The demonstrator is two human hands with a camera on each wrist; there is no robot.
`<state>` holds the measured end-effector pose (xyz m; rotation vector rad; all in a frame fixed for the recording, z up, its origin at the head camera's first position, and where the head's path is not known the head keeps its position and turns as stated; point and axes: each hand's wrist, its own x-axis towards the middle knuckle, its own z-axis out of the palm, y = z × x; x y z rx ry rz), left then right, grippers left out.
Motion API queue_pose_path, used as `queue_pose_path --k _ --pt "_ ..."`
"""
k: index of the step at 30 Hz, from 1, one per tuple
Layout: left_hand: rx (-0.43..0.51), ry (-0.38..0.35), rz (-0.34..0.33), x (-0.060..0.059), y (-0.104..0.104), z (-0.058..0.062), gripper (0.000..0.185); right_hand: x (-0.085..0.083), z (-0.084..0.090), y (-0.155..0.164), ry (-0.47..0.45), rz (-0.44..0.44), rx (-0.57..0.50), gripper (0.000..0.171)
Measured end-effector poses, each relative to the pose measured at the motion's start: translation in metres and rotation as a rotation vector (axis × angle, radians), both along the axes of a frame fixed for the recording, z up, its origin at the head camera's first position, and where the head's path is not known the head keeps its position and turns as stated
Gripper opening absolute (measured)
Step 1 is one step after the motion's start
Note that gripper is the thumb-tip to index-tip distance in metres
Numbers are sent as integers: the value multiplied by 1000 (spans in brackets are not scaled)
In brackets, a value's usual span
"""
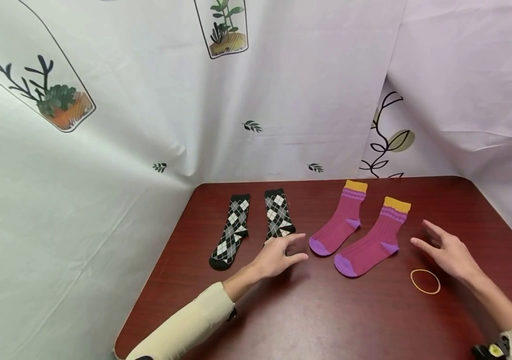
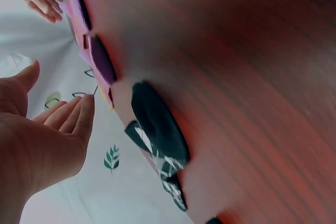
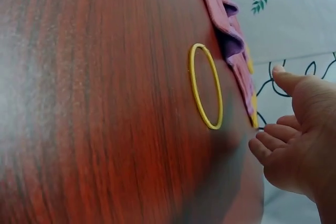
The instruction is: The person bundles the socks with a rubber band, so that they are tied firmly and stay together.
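Both hands empty, fingers relaxed: left hand (image 1: 278,257) over argyle sock (image 1: 279,214); right hand (image 1: 449,252) beside purple sock (image 1: 373,240), near rubber band (image 1: 425,281) on desk (image 1: 310,320). Reach stage, judged; gripping needed.

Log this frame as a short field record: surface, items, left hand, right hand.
surface: dark red wooden table
items: two black argyle socks, two magenta socks, yellow rubber band
left hand: open, holding nothing, at the toe of the right-hand argyle sock
right hand: open, holding nothing, between magenta socks and rubber band
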<state>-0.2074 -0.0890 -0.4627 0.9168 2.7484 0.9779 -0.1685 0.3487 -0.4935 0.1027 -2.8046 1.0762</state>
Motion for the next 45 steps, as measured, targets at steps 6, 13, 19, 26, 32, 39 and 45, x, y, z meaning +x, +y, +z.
queue_pose_path --k 6,13,19,26,32,39,45 --pt "41 -88 -42 2 16 -2 55 -11 -5 -3 -11 -4 -46 78" --pt "81 -186 -135 4 32 -7 54 -21 -6 -4 -37 -11 -93 80" --pt "13 -195 -163 6 44 -12 56 -32 -8 -4 -58 -26 -82 81" --pt "-98 -108 -162 8 54 -17 60 -47 -7 -1 -76 -60 -96 79" --pt "-110 -91 -138 10 60 -20 57 -56 -4 0 -99 -93 -117 81" --pt "-121 -99 -120 11 68 -21 56 -68 -2 1 -125 -97 -105 81" --pt "-123 -99 -75 12 73 -21 53 -75 0 3 -195 -120 -121 85"
